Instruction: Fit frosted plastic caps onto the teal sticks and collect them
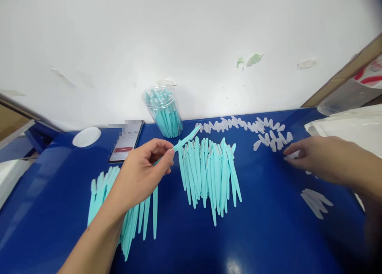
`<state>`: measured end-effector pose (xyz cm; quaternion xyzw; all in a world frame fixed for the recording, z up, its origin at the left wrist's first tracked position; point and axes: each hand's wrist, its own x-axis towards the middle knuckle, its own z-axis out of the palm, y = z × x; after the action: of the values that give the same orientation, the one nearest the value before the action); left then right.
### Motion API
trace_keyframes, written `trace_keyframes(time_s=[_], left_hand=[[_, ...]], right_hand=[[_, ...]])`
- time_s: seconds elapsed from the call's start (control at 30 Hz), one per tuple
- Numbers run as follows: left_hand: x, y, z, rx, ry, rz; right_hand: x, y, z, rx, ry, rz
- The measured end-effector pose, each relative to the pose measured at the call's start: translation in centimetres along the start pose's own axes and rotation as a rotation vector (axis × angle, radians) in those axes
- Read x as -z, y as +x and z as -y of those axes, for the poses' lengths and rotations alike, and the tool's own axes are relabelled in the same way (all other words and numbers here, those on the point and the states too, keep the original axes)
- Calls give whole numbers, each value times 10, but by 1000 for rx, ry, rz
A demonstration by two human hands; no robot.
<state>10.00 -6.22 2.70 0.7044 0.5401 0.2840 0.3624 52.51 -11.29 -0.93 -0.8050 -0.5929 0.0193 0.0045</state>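
Note:
Pinched in my left hand (143, 170) is a turquoise eyebrow razor (188, 137), its blade end pointing up and to the right. Just below it lies a fanned pile of uncapped razors (205, 174). Beneath my left wrist, partly covered by the arm, is a second group of razors (101, 186), some with whitish caps on their tips. At the right, my right hand (325, 160) has thumb and forefinger closed around a translucent blade cap (294, 155). Loose blade caps (232, 123) form a curved row at the back, near that hand.
A clear plastic cup (164, 110) full of razors stands against the white wall. Left of it are a phone (127, 140) showing a timer and a white lid (86, 137). More caps (316, 202) lie at right, near a white container (337, 122).

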Motion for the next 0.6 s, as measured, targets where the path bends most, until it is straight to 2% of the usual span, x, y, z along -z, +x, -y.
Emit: trace_keyframes(time_s=[0.1, 0.2, 0.3, 0.37, 0.47, 0.53, 0.6], left_hand=[[0, 0, 1, -46, -11, 44], [0, -1, 2, -79, -21, 117], [4, -1, 3, -91, 22, 193], [7, -1, 4, -77, 65, 229], [12, -1, 8, -44, 110, 267], [14, -1, 10, -20, 119, 288], [16, -1, 13, 12, 116, 326]], right_hand=[[8, -5, 16, 38, 14, 157], [18, -13, 37, 164, 106, 153], [24, -23, 63, 351, 322, 131], [24, -29, 82, 436, 540, 177], [21, -39, 110, 430, 912, 365], [15, -44, 125, 366, 1166, 492], [7, -45, 135, 300, 1371, 566]])
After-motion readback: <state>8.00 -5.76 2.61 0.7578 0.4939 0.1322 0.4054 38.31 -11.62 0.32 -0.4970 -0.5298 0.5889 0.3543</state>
